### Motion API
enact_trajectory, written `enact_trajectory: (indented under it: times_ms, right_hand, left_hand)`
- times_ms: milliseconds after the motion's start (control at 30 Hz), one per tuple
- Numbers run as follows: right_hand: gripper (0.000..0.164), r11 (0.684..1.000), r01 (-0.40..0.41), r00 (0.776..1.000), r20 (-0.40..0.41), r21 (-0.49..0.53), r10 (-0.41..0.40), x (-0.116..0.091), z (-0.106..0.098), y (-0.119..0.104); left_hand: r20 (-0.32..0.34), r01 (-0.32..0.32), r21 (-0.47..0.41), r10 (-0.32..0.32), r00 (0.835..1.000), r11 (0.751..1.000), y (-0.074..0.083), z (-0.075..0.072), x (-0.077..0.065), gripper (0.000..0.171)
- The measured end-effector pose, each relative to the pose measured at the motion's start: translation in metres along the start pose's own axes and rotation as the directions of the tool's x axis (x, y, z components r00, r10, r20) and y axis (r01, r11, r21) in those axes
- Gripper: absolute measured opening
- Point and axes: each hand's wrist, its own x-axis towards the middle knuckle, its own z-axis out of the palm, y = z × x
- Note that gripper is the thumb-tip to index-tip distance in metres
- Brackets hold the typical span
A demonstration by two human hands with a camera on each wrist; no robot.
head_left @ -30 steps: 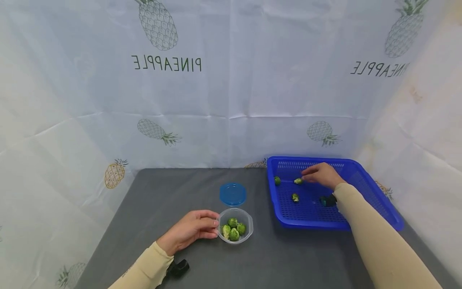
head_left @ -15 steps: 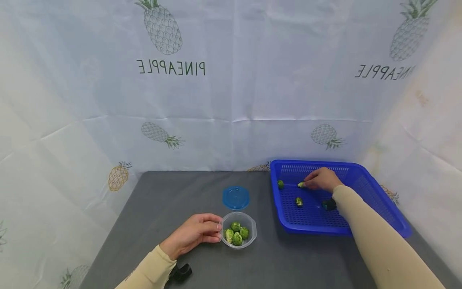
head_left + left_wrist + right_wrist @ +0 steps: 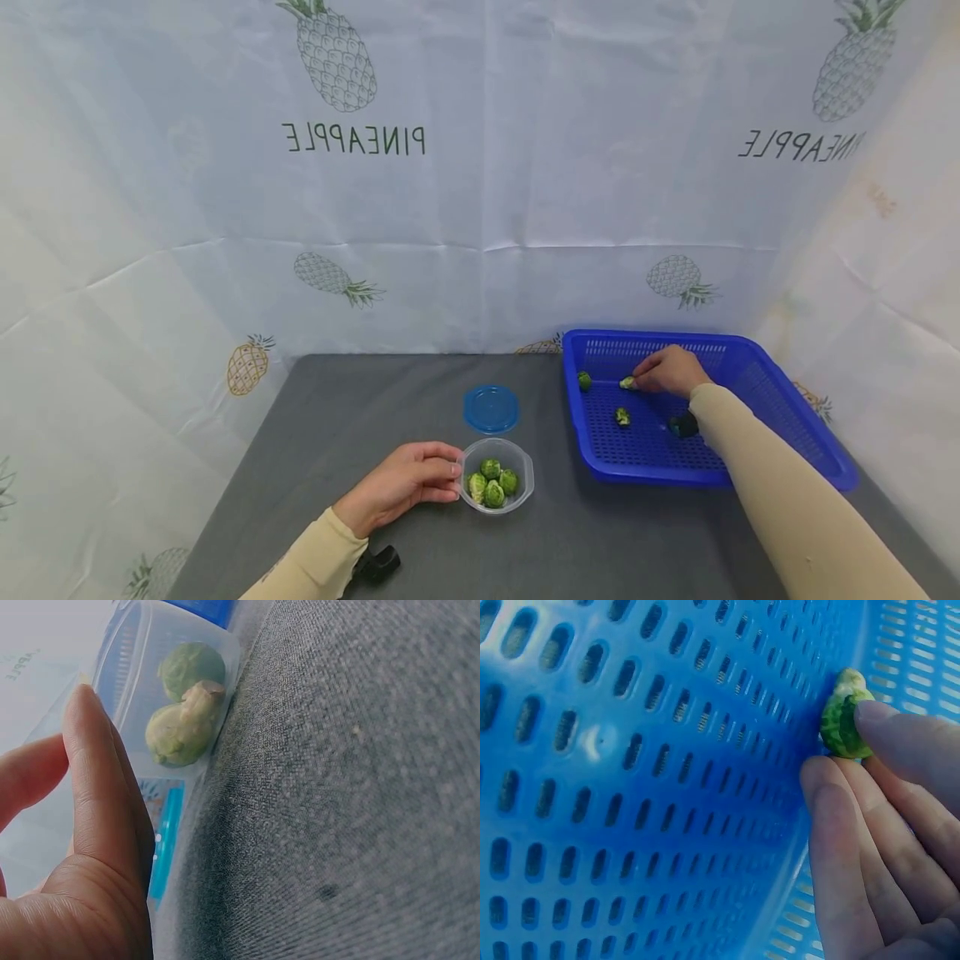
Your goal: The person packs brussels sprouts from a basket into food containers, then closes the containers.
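- what is the right hand holding?
- it is pinching a small green sprout inside the blue basket. the thumb is pressing on one side and the fingers are bracing the other, so they are gripping it between them.
- where is that sprout sitting?
- it is sitting low in the basket, toward the far left corner, and its pale end is pointing away from the hand. i am not able to tell whether it is touching the floor.
- are others lying in there?
- yes, a darker sprout is resting by the left wall, and a nearer sprout is lying on the mesh floor.
- and what is the left hand doing?
- it is touching the left side of the clear tub. the fingers are lying fairly straight and slightly apart.
- what is the tub holding?
- four sprouts are sitting bunched in it, and it is standing upright on the grey table.
- what else are you seeing?
- a round blue lid is lying flat just beyond the tub. behind the table a white cloth is hanging, showing printed pineapples and mirrored lettering.
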Motion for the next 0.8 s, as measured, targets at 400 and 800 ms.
enact_trajectory:
  times_ms: [400,800]
  right_hand:
    - [0.031,0.998,0.059,0.998,0.027,-0.029,-0.058,-0.016,-0.009,-0.024]
    - [0.036,0.992,0.123,0.991,-0.054,-0.010,-0.123,-0.080,-0.012,-0.073]
  left_hand:
    - [-0.010,-0.013,0.003,0.013,1.000,1.000,-0.001,-0.002,0.000,0.047]
    - [-0.015,-0.020,0.002,0.020,1.000,1.000,-0.001,-0.003,0.001,0.046]
